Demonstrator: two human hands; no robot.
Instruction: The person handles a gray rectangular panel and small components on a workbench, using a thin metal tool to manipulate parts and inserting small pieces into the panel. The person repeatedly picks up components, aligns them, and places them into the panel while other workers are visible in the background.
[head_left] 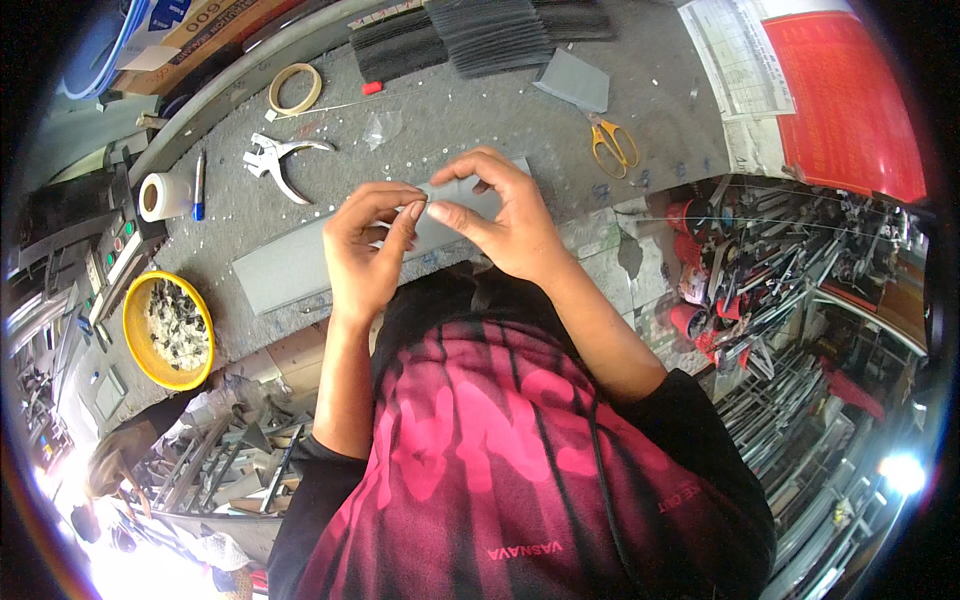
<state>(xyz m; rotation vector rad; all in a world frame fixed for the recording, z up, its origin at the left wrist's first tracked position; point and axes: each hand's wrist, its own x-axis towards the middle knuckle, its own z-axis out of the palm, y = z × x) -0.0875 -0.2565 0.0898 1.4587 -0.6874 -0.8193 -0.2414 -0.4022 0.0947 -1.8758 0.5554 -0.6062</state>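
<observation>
My left hand (372,235) is closed in a pinch, thumb against fingertips. Whatever sits in that pinch is too small to make out. Just right of it, my right hand (500,215) curves with thumb and forefinger apart, their tips close to the left fingertips, and no object shows between them. Both hands are above a long, flat grey strip (280,268) that lies slantwise along the near edge of the workbench (420,130). Beyond my left hand, a silver hand punch (270,160) rests on the bench with its handles spread.
A yellow bowl (128,335) of small black and white pieces stands left, near a white roll (163,197) and blue pen (198,190). Farther back lie a tape ring (317,82), a red piece (372,88) and dark mesh sheets (490,35). Orange-handled scissors (612,150) lie right.
</observation>
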